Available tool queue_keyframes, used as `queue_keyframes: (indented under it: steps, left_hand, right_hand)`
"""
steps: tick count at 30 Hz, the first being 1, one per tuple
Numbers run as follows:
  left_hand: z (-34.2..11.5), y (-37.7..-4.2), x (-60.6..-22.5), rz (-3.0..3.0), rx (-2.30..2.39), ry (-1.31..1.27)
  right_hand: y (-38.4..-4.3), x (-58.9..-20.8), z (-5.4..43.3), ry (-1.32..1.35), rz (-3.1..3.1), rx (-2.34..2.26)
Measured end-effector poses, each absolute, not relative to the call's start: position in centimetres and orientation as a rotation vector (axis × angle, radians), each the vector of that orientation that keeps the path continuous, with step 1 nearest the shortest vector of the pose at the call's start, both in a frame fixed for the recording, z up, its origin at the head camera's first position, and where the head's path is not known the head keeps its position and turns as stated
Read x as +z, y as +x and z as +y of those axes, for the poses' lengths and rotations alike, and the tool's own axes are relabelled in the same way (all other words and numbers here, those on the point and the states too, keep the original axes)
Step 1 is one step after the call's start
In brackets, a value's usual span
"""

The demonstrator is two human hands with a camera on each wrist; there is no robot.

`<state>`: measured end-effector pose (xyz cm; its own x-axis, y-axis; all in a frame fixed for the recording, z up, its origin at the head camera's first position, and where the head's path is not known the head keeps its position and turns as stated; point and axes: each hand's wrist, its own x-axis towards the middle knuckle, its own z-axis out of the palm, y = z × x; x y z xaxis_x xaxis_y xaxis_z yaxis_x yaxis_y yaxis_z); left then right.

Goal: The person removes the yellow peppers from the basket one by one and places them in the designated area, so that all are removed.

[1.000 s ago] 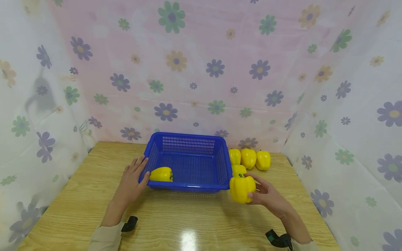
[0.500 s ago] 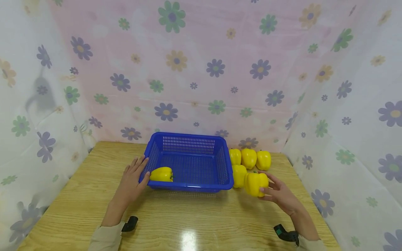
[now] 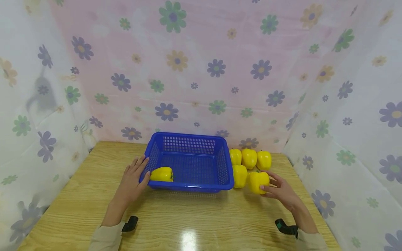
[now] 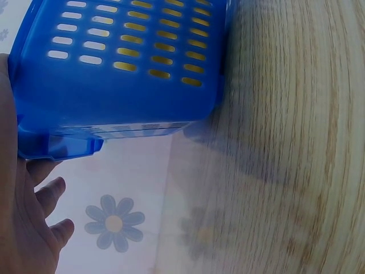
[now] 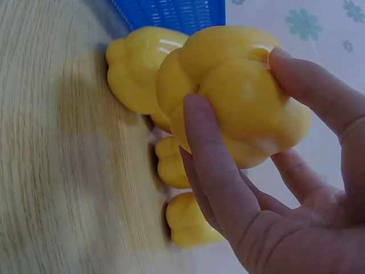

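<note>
My right hand (image 3: pixel 281 191) holds a yellow bell pepper (image 3: pixel 258 182) by its side, thumb in front and fingers behind. In the right wrist view the held bell pepper (image 5: pixel 234 97) shows its lobed underside, raised off the wooden table. Just left of it, another yellow bell pepper (image 3: pixel 240 176) stands against the right side of the blue plastic basket (image 3: pixel 190 187). On the basket's left rim rests my left hand (image 3: pixel 130 179), fingers extended, thumb at the front corner. Inside the basket, one yellow bell pepper (image 3: pixel 161 174) lies on its side at the front left.
Behind the held pepper, a row of yellow bell peppers (image 3: pixel 249 159) stands right of the basket. The wooden table (image 3: pixel 163 219) runs up to flower-printed cloth (image 3: pixel 201 87) at the back and sides. A black wrist mount (image 3: pixel 286 228) sits on each forearm.
My right hand has carried the held bell pepper rightward and slightly back, away from the basket's front corner, uncovering the pepper beside the basket. My left hand and the basket stay put.
</note>
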<state>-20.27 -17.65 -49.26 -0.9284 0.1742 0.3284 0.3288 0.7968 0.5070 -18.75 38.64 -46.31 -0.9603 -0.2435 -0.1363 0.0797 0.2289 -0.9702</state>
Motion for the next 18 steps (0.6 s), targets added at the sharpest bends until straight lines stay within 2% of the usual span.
queue_keyframes:
  steps: [18]
  left_hand:
    - [-17.6, -20.3, -49.2, -2.717, -0.86, -0.391]
  right_hand:
    - [-21.9, -47.6, 40.2, -0.068, 2.266, -1.704]
